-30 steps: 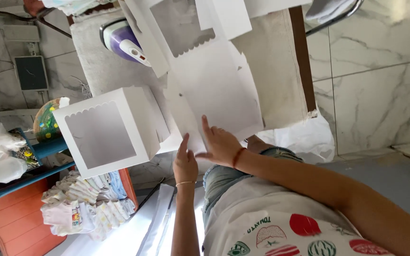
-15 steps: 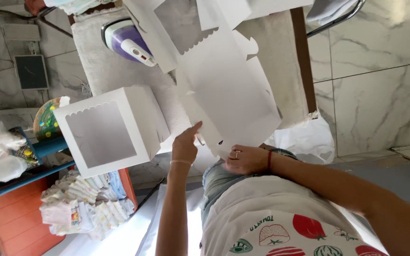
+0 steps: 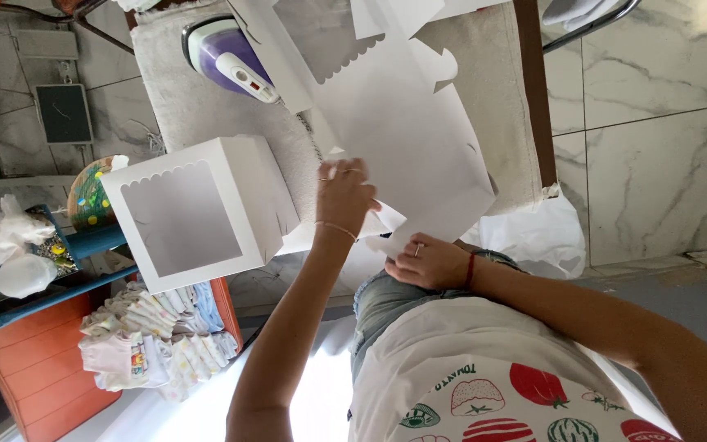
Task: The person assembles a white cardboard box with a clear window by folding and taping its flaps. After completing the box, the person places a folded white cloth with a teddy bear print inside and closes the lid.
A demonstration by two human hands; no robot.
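Observation:
A flat white cardboard box sheet [image 3: 407, 135] with flaps lies on the grey cloth-covered table [image 3: 182, 115] in front of me. My left hand [image 3: 344, 192] is raised over the sheet's near left part and pinches one of its flaps. Lower down, my right hand [image 3: 423, 262], with a ring and a red wrist band, grips the sheet's near edge flap above my lap. An assembled white box with a scalloped window [image 3: 194, 213] stands just left of my left hand.
A purple and white iron [image 3: 227, 57] rests on the table at the back left. More window-cut white sheets [image 3: 321, 33] lie behind. A white plastic bag [image 3: 533, 233] hangs at the right. Folded clothes [image 3: 153, 336] and a blue shelf [image 3: 42, 270] are at the left.
My left hand rose from the sheet's near edge to a flap higher up. My right hand slid down and right to the near edge. The sheet shifted slightly right.

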